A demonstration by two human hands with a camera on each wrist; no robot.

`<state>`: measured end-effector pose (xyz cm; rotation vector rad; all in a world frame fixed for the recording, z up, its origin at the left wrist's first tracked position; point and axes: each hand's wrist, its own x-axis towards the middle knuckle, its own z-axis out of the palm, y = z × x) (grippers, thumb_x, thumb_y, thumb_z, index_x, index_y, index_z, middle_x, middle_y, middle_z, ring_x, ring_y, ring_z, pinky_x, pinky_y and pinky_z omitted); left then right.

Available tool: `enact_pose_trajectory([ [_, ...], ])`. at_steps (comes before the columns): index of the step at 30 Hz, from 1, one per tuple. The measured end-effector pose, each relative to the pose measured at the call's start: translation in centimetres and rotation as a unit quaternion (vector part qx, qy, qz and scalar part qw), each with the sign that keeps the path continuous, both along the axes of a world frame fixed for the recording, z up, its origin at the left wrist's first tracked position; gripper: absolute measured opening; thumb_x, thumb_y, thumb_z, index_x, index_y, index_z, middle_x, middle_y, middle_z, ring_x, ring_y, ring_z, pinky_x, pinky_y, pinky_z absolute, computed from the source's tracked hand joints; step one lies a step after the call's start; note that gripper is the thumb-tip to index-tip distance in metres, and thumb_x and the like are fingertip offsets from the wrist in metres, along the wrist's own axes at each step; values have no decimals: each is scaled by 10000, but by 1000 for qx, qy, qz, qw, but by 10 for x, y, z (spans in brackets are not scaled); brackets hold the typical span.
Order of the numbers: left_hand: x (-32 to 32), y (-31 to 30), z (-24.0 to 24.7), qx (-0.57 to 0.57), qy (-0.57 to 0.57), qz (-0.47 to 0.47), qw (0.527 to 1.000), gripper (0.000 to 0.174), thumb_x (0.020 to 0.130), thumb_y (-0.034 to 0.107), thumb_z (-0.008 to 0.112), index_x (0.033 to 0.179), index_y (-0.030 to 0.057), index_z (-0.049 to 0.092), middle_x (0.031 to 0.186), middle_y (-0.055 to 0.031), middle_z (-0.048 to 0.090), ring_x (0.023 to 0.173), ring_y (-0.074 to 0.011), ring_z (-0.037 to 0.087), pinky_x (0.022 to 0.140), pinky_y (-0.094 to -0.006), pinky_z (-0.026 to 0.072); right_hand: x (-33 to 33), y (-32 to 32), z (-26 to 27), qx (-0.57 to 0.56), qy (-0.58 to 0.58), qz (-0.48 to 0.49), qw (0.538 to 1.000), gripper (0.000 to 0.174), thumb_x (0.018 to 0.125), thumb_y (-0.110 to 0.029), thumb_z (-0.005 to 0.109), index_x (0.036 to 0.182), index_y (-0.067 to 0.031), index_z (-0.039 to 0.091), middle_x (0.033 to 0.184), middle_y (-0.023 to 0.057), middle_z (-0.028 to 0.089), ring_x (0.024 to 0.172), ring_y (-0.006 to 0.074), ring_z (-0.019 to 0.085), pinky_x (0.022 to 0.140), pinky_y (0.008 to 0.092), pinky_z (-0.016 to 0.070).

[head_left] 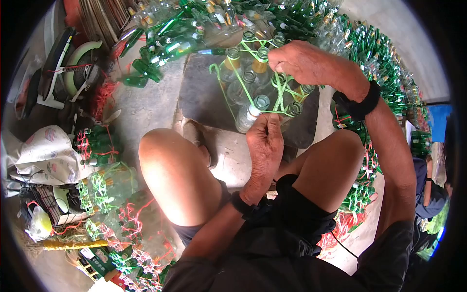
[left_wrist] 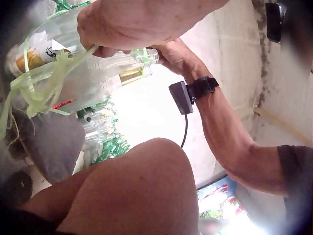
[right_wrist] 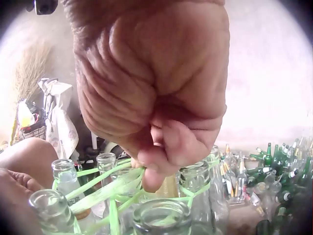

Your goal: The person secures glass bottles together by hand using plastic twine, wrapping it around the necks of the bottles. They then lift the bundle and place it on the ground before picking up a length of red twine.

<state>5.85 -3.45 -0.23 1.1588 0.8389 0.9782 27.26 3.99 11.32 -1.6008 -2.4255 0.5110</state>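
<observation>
A: Where did the clear bottles (head_left: pixel 249 80) stand from the fingers?

B: Just ahead of the left fingertips, and mostly below and to the left of the right ones. They stood packed together on a dark slab (head_left: pixel 202 92), long axes upright, mouths up.

A: And what were the fingers doing?

B: The right hand (head_left: pixel 306 61) pinched the green strap (head_left: pixel 280 95) just above the bottle necks; its wrist view showed thumb and finger closed on it. The left hand (head_left: pixel 265 138) seemed to pinch the strap too, at the cluster's near edge, though its fingertips partly hid what they gripped.

A: Which way did the strap run?

B: From the right fingers back toward the left ones, crossing between necks. I'd call that line the one that mattered.

A: Which hand was nearer?

B: Both were right at the necks: the right over the far right side, the left by the nearest bottle's mouth. Loose green bottles (head_left: pixel 151 70) lay well beyond the left fingertips, off to their left.
</observation>
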Motion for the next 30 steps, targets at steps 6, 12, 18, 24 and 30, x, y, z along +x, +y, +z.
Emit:
enact_pose_trajectory([
  [6, 0, -2, 1, -44, -17, -8, 999, 275, 1095, 174, 569, 958, -26, 699, 743, 23, 560, 698, -51, 448, 622, -256, 398, 1, 7, 0, -34, -3, -11, 999, 98, 964, -90, 553, 972, 1, 589, 827, 198, 609, 802, 421, 604, 750, 500, 479],
  [12, 0, -4, -2, -32, -6, -10, 999, 282, 1090, 165, 573, 953, -52, 691, 722, -16, 577, 693, -72, 470, 617, -283, 434, -8, 13, 9, -108, -8, -28, 994, 113, 926, -37, 527, 958, 20, 618, 836, 205, 626, 807, 397, 624, 748, 482, 492],
  [18, -1, -4, 3, -51, -8, -14, 999, 281, 1087, 160, 580, 937, -54, 682, 712, -6, 568, 677, -71, 464, 605, -280, 424, -17, 14, 13, -134, -5, -29, 991, 128, 906, -21, 549, 983, 22, 642, 842, 209, 641, 799, 365, 649, 711, 463, 505],
  [24, -1, -4, 6, -42, -3, 0, 999, 249, 1076, 148, 591, 907, 4, 702, 710, 81, 496, 656, -20, 379, 569, -233, 298, -28, 10, 22, -248, -20, -157, 956, 81, 912, 0, 587, 959, 18, 650, 832, 201, 652, 798, 365, 661, 708, 454, 515],
  [30, 0, -4, -1, -23, -1, 2, 1000, 234, 1069, 136, 594, 924, 0, 718, 746, 68, 550, 685, -23, 418, 599, -233, 337, -2, 12, -4, -95, -93, -19, 991, 68, 894, 4, 577, 904, 27, 640, 793, 209, 644, 780, 421, 644, 727, 483, 513],
])
